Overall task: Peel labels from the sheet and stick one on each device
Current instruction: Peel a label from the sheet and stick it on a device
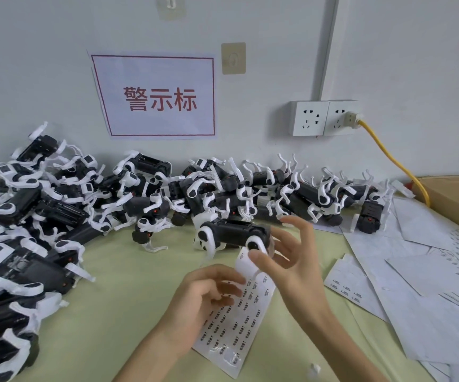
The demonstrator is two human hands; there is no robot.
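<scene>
White curled label sheet [246, 307], glossy

A white sign [155, 96] with a red border, taped to the wall, reads "警示标" in red characters. The label sheet [240, 315] carries rows of small black print, and so do the loose sheets [426, 274] at right; all too small to read.
</scene>
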